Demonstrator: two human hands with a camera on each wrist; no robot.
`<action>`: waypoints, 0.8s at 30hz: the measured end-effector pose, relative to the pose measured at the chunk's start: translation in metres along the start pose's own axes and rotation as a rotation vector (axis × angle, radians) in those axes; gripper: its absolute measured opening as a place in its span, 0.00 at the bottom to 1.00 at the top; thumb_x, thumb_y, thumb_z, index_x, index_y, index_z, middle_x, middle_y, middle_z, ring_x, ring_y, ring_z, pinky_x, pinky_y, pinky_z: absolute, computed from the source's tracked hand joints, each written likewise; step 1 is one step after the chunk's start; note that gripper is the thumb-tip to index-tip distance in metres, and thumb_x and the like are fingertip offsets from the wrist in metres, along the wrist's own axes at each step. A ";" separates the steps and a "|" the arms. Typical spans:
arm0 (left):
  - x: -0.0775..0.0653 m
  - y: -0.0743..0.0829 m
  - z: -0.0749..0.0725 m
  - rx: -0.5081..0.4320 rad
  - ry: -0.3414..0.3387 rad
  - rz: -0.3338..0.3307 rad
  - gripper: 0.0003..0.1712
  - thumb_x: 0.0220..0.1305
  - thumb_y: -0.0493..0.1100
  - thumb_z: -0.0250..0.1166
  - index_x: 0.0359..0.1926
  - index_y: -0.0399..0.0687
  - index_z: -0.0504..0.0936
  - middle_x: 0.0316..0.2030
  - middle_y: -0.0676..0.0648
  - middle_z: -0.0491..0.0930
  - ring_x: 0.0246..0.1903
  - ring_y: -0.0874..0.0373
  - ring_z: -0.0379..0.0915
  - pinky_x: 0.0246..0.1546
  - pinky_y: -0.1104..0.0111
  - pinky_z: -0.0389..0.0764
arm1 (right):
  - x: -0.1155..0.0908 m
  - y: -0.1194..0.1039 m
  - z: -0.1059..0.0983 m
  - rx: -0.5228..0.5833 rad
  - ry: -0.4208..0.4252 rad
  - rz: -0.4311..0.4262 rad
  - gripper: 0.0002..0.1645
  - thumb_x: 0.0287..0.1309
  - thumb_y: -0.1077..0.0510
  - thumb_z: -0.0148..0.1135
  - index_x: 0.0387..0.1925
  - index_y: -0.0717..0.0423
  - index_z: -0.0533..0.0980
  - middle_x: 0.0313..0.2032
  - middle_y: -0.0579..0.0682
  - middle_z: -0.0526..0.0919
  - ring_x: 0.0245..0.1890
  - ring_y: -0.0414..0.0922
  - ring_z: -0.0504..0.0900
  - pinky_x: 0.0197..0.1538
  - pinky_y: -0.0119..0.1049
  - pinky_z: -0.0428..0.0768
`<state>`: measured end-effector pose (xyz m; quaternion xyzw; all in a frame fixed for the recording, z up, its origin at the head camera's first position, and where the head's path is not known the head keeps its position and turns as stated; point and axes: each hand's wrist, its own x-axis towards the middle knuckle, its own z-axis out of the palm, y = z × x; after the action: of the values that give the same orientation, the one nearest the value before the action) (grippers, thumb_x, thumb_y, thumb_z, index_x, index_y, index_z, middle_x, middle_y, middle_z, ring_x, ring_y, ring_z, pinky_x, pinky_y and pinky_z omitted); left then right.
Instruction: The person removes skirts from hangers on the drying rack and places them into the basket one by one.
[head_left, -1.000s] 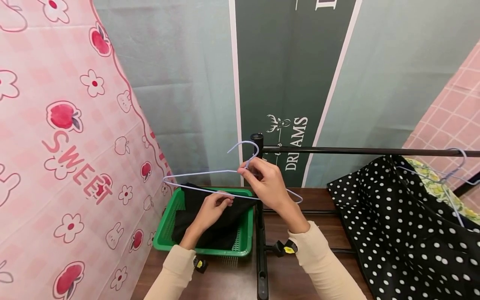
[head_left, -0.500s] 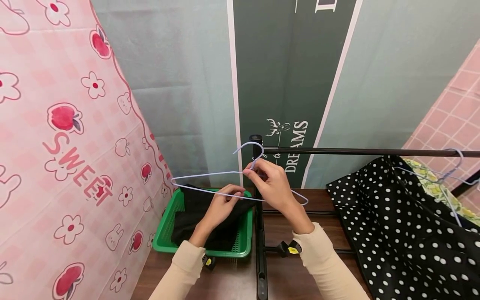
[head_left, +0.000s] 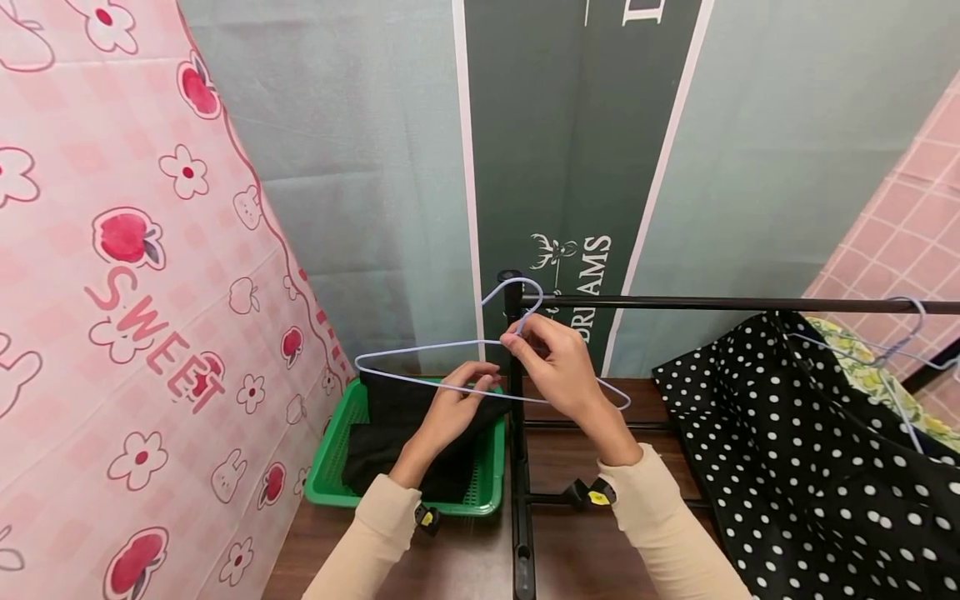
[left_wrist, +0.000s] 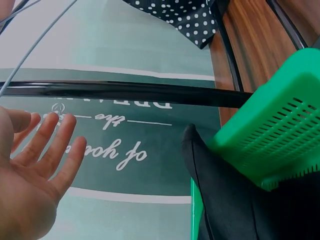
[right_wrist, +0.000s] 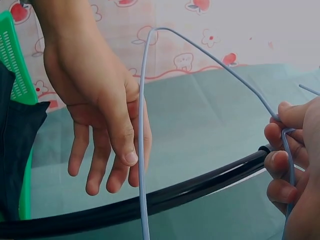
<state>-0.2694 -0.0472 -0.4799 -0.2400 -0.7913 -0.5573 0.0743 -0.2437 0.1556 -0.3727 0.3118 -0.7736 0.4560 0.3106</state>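
A thin lavender wire hanger [head_left: 420, 347] is held level in the air, its hook beside the top of the black rack post [head_left: 517, 467]. My right hand [head_left: 561, 367] pinches its neck just below the hook. Close to the bottom bar is my left hand [head_left: 448, 410]; in the left wrist view its fingers [left_wrist: 50, 145] are spread and fairly straight. The right wrist view has the bar passing by the left thumb and fingertips; whether they touch cannot be told. Beneath, a black cloth garment [head_left: 375, 446] lies in a green plastic basket [head_left: 480, 508].
A black rail [head_left: 720, 302] runs right from the post. Black polka-dot cloth [head_left: 802, 450] hangs at the right, beside another lavender hanger [head_left: 907, 329] and yellow floral fabric [head_left: 840, 337]. A pink printed curtain [head_left: 67, 400] borders the left; wood-look floor [head_left: 465, 567] lies below.
The hanger and both hands have shifted right, bringing the hook across the post top. My left fingers, earlier curled at the bottom bar, have loosened and straightened.
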 end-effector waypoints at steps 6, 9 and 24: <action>0.004 0.000 0.006 0.005 -0.023 0.018 0.17 0.83 0.44 0.58 0.63 0.40 0.82 0.55 0.43 0.86 0.56 0.48 0.87 0.58 0.64 0.85 | 0.000 0.004 -0.006 0.000 0.012 -0.008 0.04 0.68 0.64 0.70 0.36 0.54 0.84 0.24 0.43 0.77 0.22 0.36 0.67 0.27 0.30 0.65; 0.005 0.001 0.008 0.019 -0.023 0.015 0.17 0.83 0.45 0.58 0.63 0.43 0.83 0.54 0.43 0.87 0.55 0.49 0.86 0.56 0.64 0.85 | -0.001 0.005 -0.008 -0.008 0.014 -0.019 0.05 0.67 0.65 0.70 0.35 0.53 0.84 0.24 0.43 0.77 0.22 0.35 0.67 0.27 0.29 0.65; 0.007 0.006 0.010 0.028 -0.036 0.026 0.16 0.83 0.44 0.58 0.63 0.46 0.83 0.56 0.44 0.87 0.55 0.51 0.86 0.56 0.63 0.85 | -0.007 0.013 -0.029 -0.065 0.033 0.007 0.07 0.66 0.64 0.72 0.32 0.54 0.82 0.22 0.42 0.73 0.22 0.36 0.66 0.27 0.28 0.63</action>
<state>-0.2711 -0.0343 -0.4762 -0.2593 -0.7971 -0.5408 0.0706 -0.2437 0.1884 -0.3728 0.2915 -0.7838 0.4367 0.3316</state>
